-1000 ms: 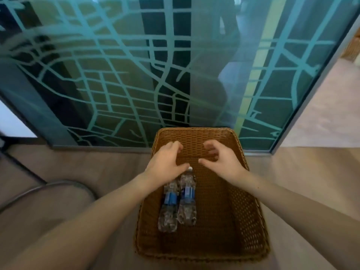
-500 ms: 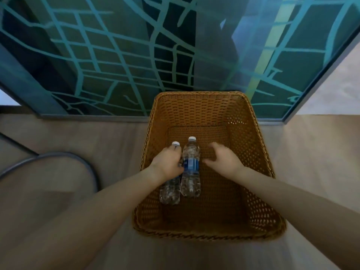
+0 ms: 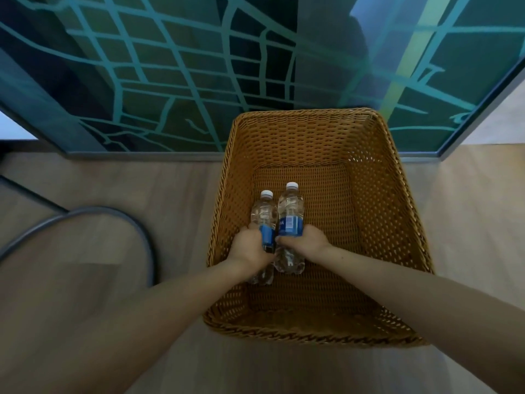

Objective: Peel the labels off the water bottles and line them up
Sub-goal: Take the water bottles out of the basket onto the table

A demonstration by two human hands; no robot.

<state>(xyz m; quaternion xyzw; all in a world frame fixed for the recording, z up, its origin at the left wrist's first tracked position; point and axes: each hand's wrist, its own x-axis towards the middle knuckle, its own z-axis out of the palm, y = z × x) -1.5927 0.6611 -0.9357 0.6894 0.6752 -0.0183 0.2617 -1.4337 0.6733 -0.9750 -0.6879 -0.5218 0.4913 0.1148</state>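
Observation:
Two clear water bottles with white caps and blue labels lie side by side in a brown wicker basket [image 3: 377, 200], caps pointing away from me. My left hand [image 3: 250, 245] grips the left bottle [image 3: 264, 211] around its blue label. My right hand [image 3: 304, 241] grips the right bottle [image 3: 290, 206] at its label, fingers curled round the middle. The lower halves of both bottles are partly hidden by my hands.
The basket stands on a wooden floor against a glass wall [image 3: 170, 66] with a teal line pattern. A curved metal chair frame [image 3: 119, 220] lies to the left. Bare floor shows on both sides of the basket.
Both hands have dropped from above the basket onto the bottles. The right hand, apart from its bottle a moment ago, now holds it. The view has tilted further down.

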